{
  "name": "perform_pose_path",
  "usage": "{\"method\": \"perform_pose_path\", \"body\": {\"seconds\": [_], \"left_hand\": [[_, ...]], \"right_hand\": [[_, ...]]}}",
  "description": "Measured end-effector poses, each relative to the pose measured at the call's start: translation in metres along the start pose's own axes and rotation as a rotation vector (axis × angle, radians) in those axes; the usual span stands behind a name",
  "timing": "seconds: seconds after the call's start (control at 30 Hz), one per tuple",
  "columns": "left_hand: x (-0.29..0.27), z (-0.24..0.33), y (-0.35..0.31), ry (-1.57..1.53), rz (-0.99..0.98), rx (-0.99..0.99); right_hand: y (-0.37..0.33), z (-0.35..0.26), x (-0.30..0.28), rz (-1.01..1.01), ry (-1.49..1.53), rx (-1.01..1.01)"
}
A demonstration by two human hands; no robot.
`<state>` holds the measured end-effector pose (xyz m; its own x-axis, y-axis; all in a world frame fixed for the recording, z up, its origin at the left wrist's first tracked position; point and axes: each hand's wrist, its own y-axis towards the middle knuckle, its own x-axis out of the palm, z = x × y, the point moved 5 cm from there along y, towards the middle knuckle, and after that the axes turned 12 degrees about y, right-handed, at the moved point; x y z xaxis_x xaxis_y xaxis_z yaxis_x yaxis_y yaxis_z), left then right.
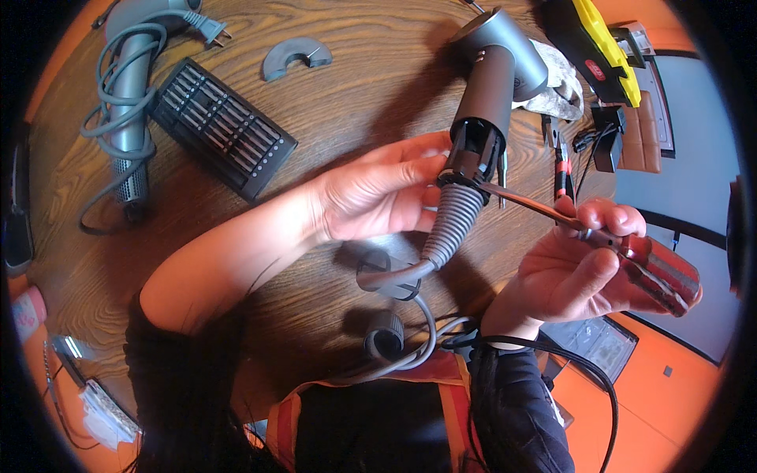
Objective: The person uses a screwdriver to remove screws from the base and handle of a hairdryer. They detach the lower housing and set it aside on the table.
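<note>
A grey hair dryer (485, 91) lies on the wooden table, its handle pointing toward me. The lower end of the handle is open, showing black inner parts (477, 150) and a ribbed grey cord sleeve (456, 225). My left hand (386, 189) grips this lower end from the left, thumb on top; some fingertips are hidden behind it. In my right hand (579, 264) is a screwdriver (662, 272) with a red and dark handle. Its metal shaft reaches left, and the tip meets the dryer just above the cord sleeve.
A second hair dryer (130, 158), wrapped in its cord, and a black bit set (225, 130) lie at left. A grey curved piece (296, 57) sits at the back. Pliers (562, 169), a cloth (560, 83) and a yellow-black toolbox (595, 51) are at right; a dark round cap (385, 335) is near me.
</note>
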<state>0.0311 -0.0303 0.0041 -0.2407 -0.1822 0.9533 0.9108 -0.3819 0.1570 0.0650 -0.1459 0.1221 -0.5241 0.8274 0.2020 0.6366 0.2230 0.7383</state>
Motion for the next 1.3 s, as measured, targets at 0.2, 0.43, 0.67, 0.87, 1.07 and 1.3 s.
{"method": "perform_pose_path", "body": {"seconds": [0.2,0.43,0.67,0.87,1.07,1.3], "left_hand": [[0.012,-0.007,-0.003,0.071,-0.001,-0.047],[0.042,-0.004,-0.008,0.116,-0.027,-0.126],[0.076,-0.007,-0.018,0.138,0.031,-0.126],[0.090,-0.008,-0.026,0.270,0.168,-0.180],[0.097,-0.004,-0.030,0.374,0.244,-0.197],[0.101,-0.003,-0.021,0.257,0.238,-0.053]], "right_hand": [[-0.004,0.008,-0.012,0.113,0.135,0.064],[-0.006,0.006,-0.019,0.358,0.442,0.204],[0.000,-0.019,-0.019,0.376,0.473,0.133],[-0.008,-0.043,-0.019,0.372,0.297,-0.017],[-0.011,-0.051,-0.015,0.358,0.373,-0.093],[-0.014,-0.059,-0.008,0.368,0.106,-0.209]]}}
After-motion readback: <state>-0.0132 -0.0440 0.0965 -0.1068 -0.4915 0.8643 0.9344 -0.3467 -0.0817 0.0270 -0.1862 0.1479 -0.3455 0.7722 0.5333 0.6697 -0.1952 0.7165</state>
